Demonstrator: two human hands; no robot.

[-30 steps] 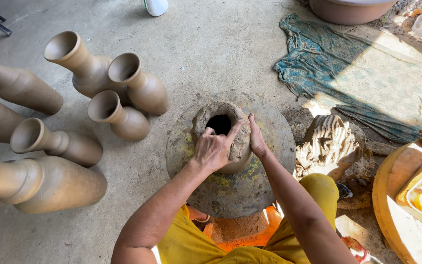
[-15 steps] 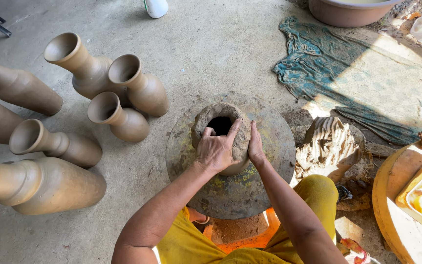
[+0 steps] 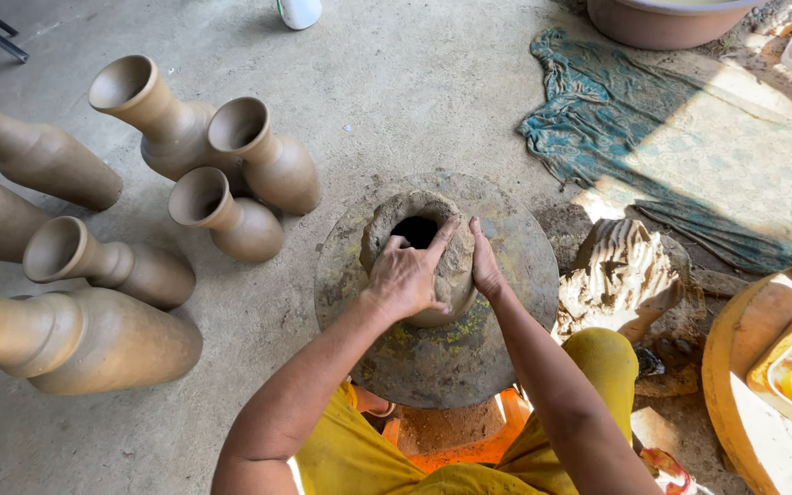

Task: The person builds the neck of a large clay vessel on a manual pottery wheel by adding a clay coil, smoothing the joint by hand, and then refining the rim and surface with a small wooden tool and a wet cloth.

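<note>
We pressed our left hand [image 3: 407,278] and right hand [image 3: 485,264] around the hollow clay lump [image 3: 417,247], gripping its walls; it sat on the round wheel [image 3: 515,247], near finished vases [image 3: 231,215].

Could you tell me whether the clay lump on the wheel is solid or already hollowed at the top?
Hollowed: the clay lump shows a dark opening at its top, with the left hand and right hand pressed against its sides.

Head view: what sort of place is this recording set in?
Most likely a potter's floor-level workshop. Both hands, left hand and right hand, press a hollow clay lump on a round wheel disc. Unfired clay vases stand and lie on the concrete floor, and a raw clay heap sits beside the wheel.
</note>
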